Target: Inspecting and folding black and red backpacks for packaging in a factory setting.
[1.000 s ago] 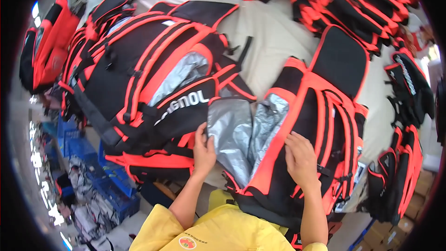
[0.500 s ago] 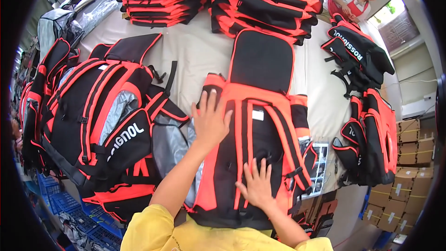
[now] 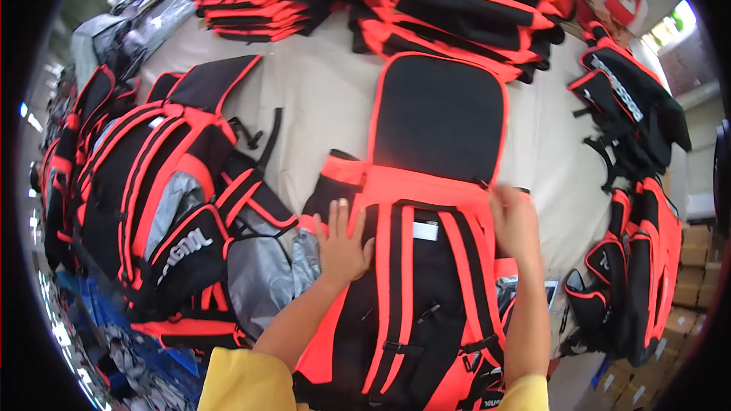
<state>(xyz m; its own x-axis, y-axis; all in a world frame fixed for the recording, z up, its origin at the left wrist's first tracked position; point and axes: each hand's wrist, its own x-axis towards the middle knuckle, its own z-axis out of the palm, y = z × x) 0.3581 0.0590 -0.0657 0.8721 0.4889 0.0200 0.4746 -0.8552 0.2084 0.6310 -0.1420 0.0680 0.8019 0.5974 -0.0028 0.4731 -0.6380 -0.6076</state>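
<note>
A black and neon-coral backpack lies on the table in front of me, its shoulder straps facing up and its square top flap spread away from me. My left hand rests flat on the bag's upper left edge, fingers apart. On the opposite edge, just below the flap's right corner, is my right hand. Its fingers curl at the coral border, and blur hides whether they grip the fabric. A small white label shows between the straps.
Another backpack lies to the left, beside grey lining fabric. Tall stacks of matching bags stand at the far side. More bags lie on the right. A person in a red apron is at the far right, and cardboard boxes stand below.
My right hand has moved from the middle of the back panel up to the bag's right edge. My left hand still lies on the left edge. The view has shifted closer.
</note>
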